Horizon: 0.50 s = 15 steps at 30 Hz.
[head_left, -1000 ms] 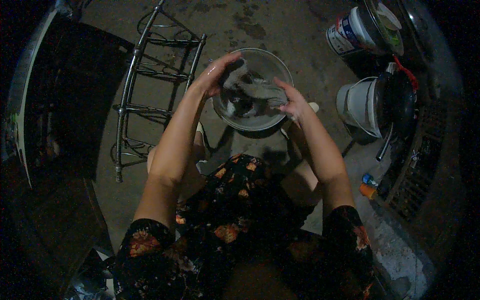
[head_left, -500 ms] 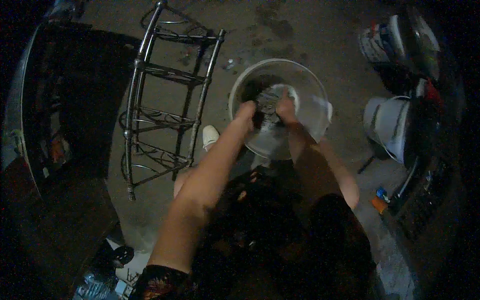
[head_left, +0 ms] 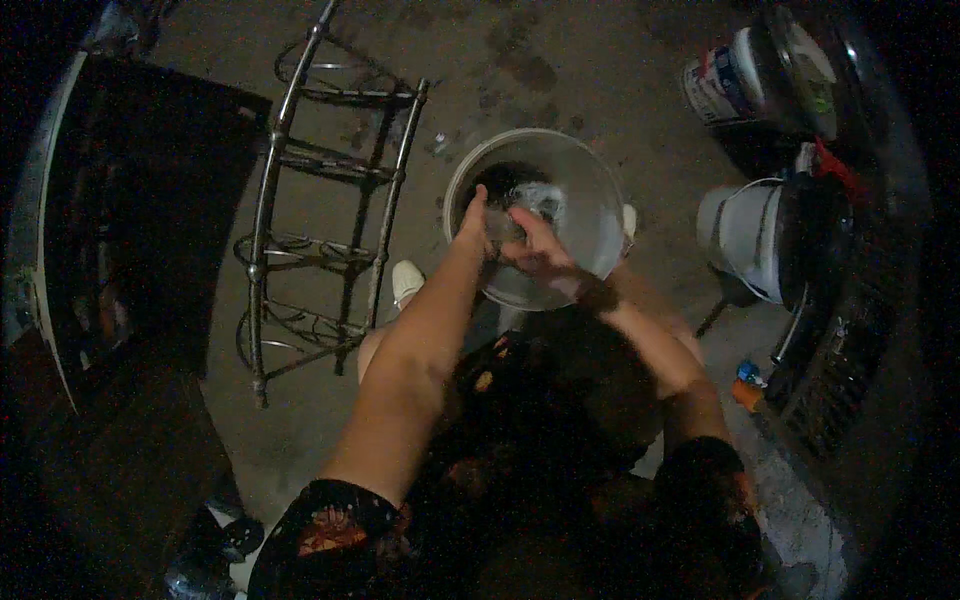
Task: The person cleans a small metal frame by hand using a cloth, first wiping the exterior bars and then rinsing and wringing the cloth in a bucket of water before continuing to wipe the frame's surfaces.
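Slopping over the rim looks the likeliest trouble: a hard push or squeeze inside the wide, pale basin (head_left: pixel 592 190) could throw liquid onto the floor (head_left: pixel 640 95). The basin sits between the person's feet, a light shoe (head_left: pixel 407 278) just to its left, so a shifted foot could knock or tilt it. The grey, limp thing (head_left: pixel 504 226), apparently wet cloth, might also slide free if pressed unevenly, since wet fabric tends to be slippery.

It lies between the two hands, over the near left part of the basin. The left hand (head_left: pixel 476 226) has its fingers stretched toward the far side, palm turned to the bundle; the right hand (head_left: pixel 538 248) meets it from the right, fingers partly bent. Blur and dimness hide how firmly either one grips.

Inside the basin, the left part is dark and a whitish, perhaps sudsy patch (head_left: pixel 545 198) shows beyond the right hand; the depth of any liquid cannot be told. Well to the right stands a white bucket (head_left: pixel 735 238) with a wire handle, and farther off a pale tub (head_left: pixel 718 85) with a printed side; the contents of both are unclear.
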{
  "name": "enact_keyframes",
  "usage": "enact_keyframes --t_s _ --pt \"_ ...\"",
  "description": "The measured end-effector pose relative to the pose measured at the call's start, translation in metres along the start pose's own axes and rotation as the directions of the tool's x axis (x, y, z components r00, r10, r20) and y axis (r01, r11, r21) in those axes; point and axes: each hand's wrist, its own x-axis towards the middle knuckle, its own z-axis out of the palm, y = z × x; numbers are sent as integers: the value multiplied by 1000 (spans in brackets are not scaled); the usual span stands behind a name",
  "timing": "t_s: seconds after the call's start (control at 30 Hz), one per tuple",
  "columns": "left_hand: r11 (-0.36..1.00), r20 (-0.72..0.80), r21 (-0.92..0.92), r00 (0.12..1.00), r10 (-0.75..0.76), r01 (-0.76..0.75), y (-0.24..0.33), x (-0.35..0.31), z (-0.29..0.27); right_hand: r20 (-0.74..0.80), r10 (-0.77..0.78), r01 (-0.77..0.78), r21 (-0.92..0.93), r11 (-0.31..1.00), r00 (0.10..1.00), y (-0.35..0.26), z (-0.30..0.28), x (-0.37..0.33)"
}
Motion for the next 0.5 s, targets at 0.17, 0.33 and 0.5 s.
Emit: enact_keyframes --t_s 0.17,0.33,0.5 --pt "978 187 166 978 93 -124 -32 3 6 -10 -230 181 -584 791 973 45 -1 -24" --pt "966 -56 23 964 260 -259 -39 0 11 -401 -344 2 -649 761 849 44 5 21" --pt "937 -36 -285 979 199 -201 -34 1 17 -411 -127 -347 -871 347 903 118 -110 41"
